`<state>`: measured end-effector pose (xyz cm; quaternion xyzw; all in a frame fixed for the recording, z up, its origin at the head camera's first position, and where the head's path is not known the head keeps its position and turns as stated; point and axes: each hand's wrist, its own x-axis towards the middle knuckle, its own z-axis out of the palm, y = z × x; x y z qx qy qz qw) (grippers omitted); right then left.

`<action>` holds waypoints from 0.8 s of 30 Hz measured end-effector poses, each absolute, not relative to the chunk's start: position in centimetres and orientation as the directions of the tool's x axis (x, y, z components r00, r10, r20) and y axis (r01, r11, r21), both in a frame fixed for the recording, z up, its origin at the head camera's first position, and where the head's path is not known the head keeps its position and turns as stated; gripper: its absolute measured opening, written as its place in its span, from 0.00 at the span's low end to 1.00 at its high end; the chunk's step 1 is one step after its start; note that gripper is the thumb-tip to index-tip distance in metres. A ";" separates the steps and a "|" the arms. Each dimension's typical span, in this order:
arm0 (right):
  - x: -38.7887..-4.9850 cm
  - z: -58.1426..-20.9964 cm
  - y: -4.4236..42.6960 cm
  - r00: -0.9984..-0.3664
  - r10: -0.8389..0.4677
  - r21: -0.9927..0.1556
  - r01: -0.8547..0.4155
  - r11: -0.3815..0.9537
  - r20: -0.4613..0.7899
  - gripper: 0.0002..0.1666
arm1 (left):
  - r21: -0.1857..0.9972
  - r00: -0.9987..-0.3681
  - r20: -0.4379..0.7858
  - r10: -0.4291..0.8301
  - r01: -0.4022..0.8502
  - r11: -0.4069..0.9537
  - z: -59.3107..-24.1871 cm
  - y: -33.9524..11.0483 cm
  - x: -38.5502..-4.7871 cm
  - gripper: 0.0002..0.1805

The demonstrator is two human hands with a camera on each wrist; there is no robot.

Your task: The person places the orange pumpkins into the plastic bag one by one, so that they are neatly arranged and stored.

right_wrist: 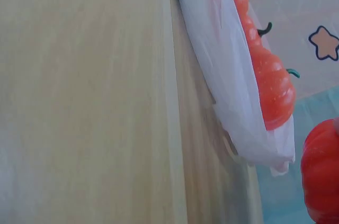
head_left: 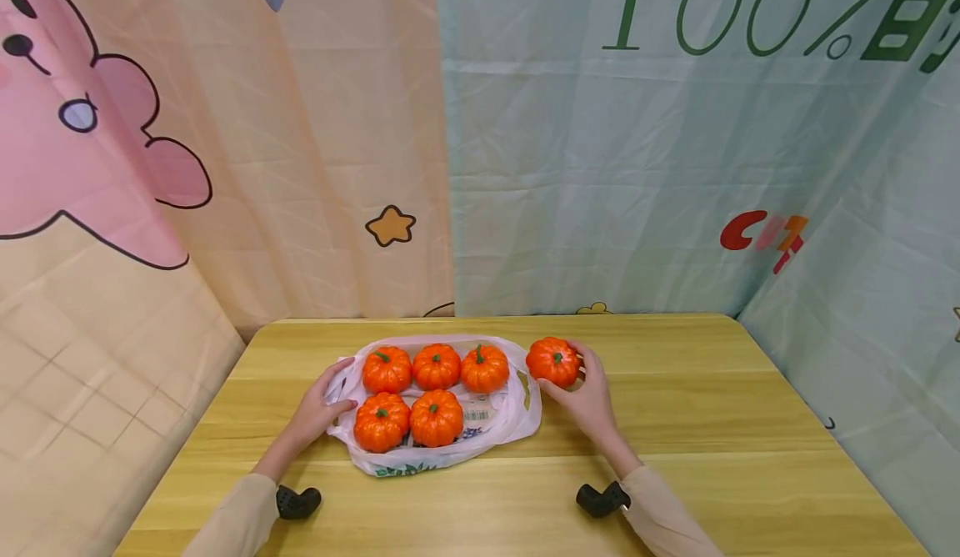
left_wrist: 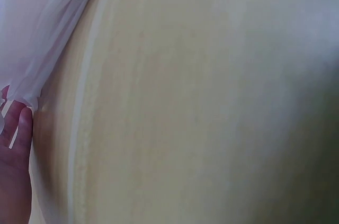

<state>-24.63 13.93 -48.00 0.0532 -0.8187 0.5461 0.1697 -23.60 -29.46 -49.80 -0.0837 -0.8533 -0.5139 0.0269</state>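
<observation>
A white plastic bag (head_left: pixel 480 444) lies spread open on the table, with several small orange pumpkins in it, one of them a green-stemmed pumpkin (head_left: pixel 437 418) at the front. My left hand (head_left: pixel 318 411) holds the bag's left end, thumb and fingers apart; in the left wrist view its fingers (left_wrist: pixel 22 134) are at the bag's edge, partly behind the plastic. With my right hand (head_left: pixel 588 394) I grip another pumpkin (head_left: pixel 552 362) just beyond the bag's right end. That held pumpkin (right_wrist: pixel 320 173) shows at the right wrist view's edge, where the hand is mostly out of sight.
The wooden table (head_left: pixel 712 440) extends on both sides of the bag and in front of it. Printed curtains (head_left: pixel 600 165) hang behind the table and at its sides. A black wrist device (head_left: pixel 298 503) sits at each sleeve cuff.
</observation>
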 end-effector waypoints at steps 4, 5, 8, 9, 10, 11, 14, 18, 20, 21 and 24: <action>-24.0 -47.7 13.1 -0.924 0.063 -0.865 -0.328 0.380 0.378 0.47 | 0.873 -0.985 0.128 0.113 0.166 0.459 -49.7 -29.4 -23.6 0.37; -23.8 -47.6 12.9 -0.922 0.057 -0.864 -0.336 0.375 0.383 0.46 | 0.872 -0.985 0.130 0.112 0.167 0.460 -49.7 -29.4 -23.6 0.37; -23.4 -47.3 12.3 -0.917 0.028 -0.857 -0.361 0.366 0.399 0.46 | 0.870 -0.985 0.133 0.113 0.171 0.462 -49.8 -29.4 -23.6 0.37; -23.3 -47.2 12.1 -0.916 0.021 -0.857 -0.366 0.363 0.400 0.46 | 0.870 -0.985 0.133 0.114 0.171 0.462 -49.8 -29.4 -23.6 0.37; -23.2 -47.2 11.8 -0.916 0.012 -0.855 -0.369 0.364 0.400 0.46 | 0.870 -0.984 0.133 0.114 0.171 0.462 -49.8 -29.4 -23.6 0.37; -23.1 -47.1 11.6 -0.917 0.002 -0.856 -0.371 0.361 0.398 0.46 | 0.870 -0.984 0.136 0.115 0.174 0.461 -49.8 -29.4 -23.7 0.37; -22.8 -47.1 11.0 -0.917 -0.031 -0.854 -0.383 0.351 0.399 0.46 | 0.871 -0.984 0.138 0.114 0.175 0.458 -49.9 -29.4 -23.7 0.37; -22.4 -47.3 10.2 -0.910 -0.072 -0.848 -0.406 0.340 0.407 0.45 | 0.870 -0.983 0.144 0.113 0.180 0.460 -50.0 -29.5 -23.7 0.37; -22.3 -47.6 9.8 -0.911 -0.087 -0.845 -0.408 0.345 0.404 0.45 | 0.868 -0.982 0.147 0.115 0.184 0.462 -50.0 -29.5 -23.7 0.37; -22.2 -47.7 9.7 -0.910 -0.095 -0.844 -0.409 0.346 0.403 0.45 | 0.867 -0.982 0.149 0.117 0.187 0.462 -50.0 -29.5 -23.7 0.37; -22.0 -47.9 9.1 -0.914 -0.116 -0.846 -0.405 0.348 0.390 0.45 | 0.865 -0.981 0.156 0.118 0.193 0.463 -50.0 -29.5 -23.7 0.37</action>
